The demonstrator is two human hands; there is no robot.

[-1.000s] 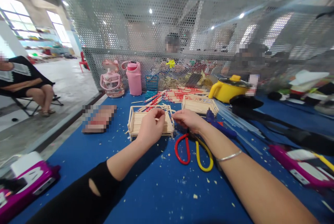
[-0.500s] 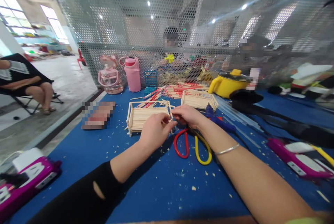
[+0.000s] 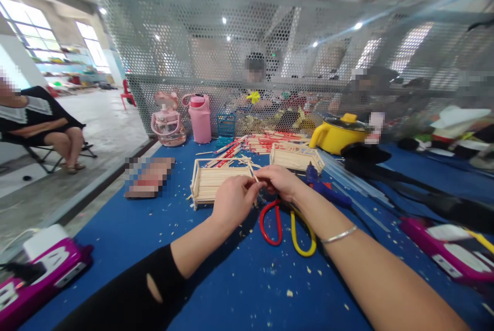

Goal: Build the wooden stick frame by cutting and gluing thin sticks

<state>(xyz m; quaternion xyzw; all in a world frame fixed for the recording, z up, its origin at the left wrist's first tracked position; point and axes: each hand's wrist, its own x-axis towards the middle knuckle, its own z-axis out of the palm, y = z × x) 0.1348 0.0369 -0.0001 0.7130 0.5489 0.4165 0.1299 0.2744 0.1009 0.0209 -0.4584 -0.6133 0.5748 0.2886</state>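
A small bed-shaped frame [image 3: 208,183] made of thin wooden sticks stands on the blue table in front of me. At its right end my left hand [image 3: 232,198] is closed, thumb and fingers pinched on a short wooden stick [image 3: 255,177]. My right hand [image 3: 282,181] meets it from the other side, its fingertips closed on the same stick. Part of the frame's right end is hidden behind my fingers. Just below my right hand lie scissors with one red handle [image 3: 266,236] and one yellow handle [image 3: 303,246].
Behind stand a second stick frame [image 3: 295,157], loose red-marked sticks [image 3: 266,141], a yellow pot [image 3: 339,135] and pink bottles [image 3: 199,120]. A blue glue gun [image 3: 328,189] and clear glue sticks lie right. Purple power strips [image 3: 443,248] flank the table [image 3: 231,295]. A person sits at left.
The view has tilted up slightly, so everything sits lower. Both hands remain at the frame's right end, with the fingertips now closer together around the short stick.
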